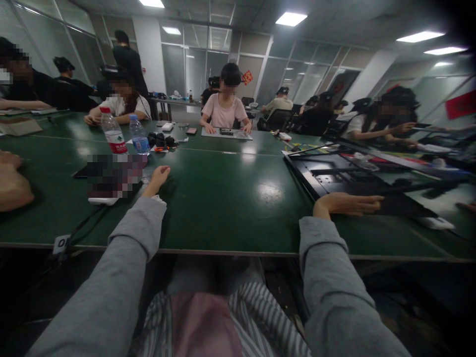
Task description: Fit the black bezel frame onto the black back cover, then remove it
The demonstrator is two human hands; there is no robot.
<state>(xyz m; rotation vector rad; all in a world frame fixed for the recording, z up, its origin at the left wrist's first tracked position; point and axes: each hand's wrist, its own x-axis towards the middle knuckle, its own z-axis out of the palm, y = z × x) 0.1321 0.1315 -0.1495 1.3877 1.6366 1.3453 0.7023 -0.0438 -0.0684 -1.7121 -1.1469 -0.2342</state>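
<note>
My left hand [158, 179] rests near the table's left-middle, its fingers curled in loosely with nothing seen in them. Beside it, to the left, lies a phone-like flat thing [115, 178], blurred out, on top of a white block [106, 200] with a dark cable. On the right side, my right hand [347, 204] has its fingers stretched out flat. It lies at the near edge of a black rectangular frame with a dark panel [334, 171], seeming to touch it; the contact itself is hard to make out.
A green table [223, 213] spans the view. Red-capped bottle [113, 134], blue-capped bottle [140, 136] and orange-handled scissors [161, 148] stand or lie left. Another person's hand [15, 186] is at far left. A white device [437, 223] lies right. Several people sit around.
</note>
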